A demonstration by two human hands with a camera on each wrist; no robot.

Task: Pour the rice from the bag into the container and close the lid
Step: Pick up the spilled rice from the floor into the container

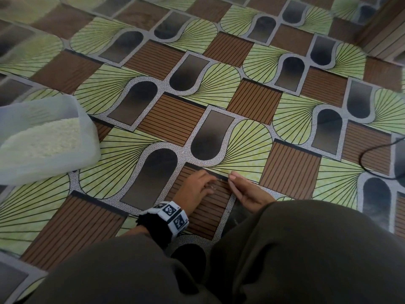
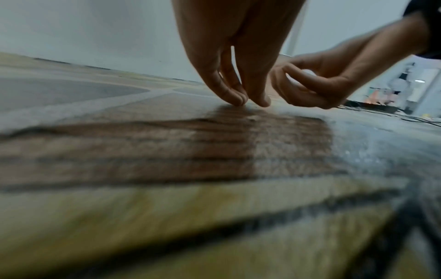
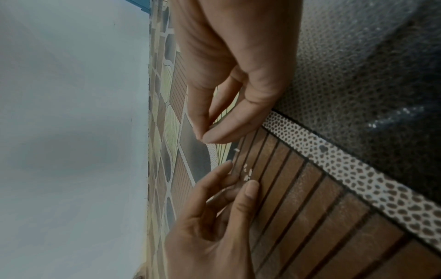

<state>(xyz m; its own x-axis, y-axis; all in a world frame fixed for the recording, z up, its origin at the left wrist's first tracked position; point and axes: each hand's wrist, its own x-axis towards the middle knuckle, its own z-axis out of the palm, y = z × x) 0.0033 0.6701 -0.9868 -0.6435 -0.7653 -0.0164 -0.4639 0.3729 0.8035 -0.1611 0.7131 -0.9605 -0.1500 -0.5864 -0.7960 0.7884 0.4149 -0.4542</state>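
On the patterned floor (image 1: 219, 88), at about nine o'clock in the head view, sits a clear plastic container (image 1: 87, 137). It has no lid on it. Inside it is a heap of white rice (image 1: 41, 139), which fills the bottom and slopes up toward one side. The container's picture is a bit blurry, so its far wall is hard to see well.

At about six o'clock, close to the person's knees (image 1: 285, 249), both hands are down low over a brown striped square of the floor. A few loose rice grains (image 3: 247, 172) lie on that square, between the two hands.

The left hand (image 1: 195, 189) points its fingers down at the floor. Its fingers are bent a little and bunched near each other, with the tips touching the floor right by the grains. I cannot tell if it has a grain in its tips. A white band with black square marks (image 1: 173, 216) is on that wrist.

The right hand (image 1: 245, 191) is just beside the left hand, at its three o'clock side. Its thumb and first finger are pressed together at the tips. What they pinch is too small to see.

A black cable (image 1: 368, 154) curls on the floor at three o'clock, well apart from the hands.
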